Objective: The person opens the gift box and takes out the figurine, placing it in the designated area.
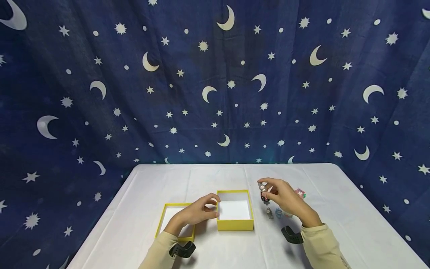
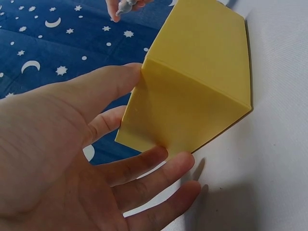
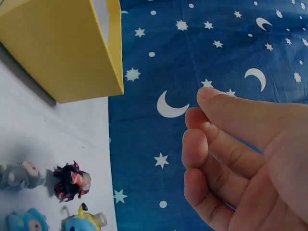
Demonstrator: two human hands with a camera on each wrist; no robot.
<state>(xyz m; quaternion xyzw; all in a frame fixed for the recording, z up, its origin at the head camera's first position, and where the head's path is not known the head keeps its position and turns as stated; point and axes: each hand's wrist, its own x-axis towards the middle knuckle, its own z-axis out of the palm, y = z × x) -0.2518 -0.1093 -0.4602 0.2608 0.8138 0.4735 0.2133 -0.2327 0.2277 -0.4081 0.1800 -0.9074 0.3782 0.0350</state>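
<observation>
My left hand (image 1: pixel 199 211) is at the left side of an upright yellow box (image 1: pixel 235 225) with a white inside. In the left wrist view its thumb and index finger touch the rim, and the other fingers lie loosely spread by the wall. To the right of the box, my right hand (image 1: pixel 285 196) pinches a small grey figurine (image 1: pixel 262 187) between thumb and fingertips. That figurine is hidden in the right wrist view. A dark red figurine (image 3: pixel 72 181) stands below it, near another grey figurine (image 3: pixel 21 175), a blue one (image 3: pixel 28 221) and a yellow-and-blue one (image 3: pixel 84 222).
A shallow yellow lid (image 1: pixel 161 220) lies with its white inside up, partly under the left forearm. Beyond the right hand sits a red-and-green figurine (image 1: pixel 300 193). The white-covered table (image 1: pixel 161 179) meets a dark blue curtain (image 1: pixel 188 86) patterned with moons and stars.
</observation>
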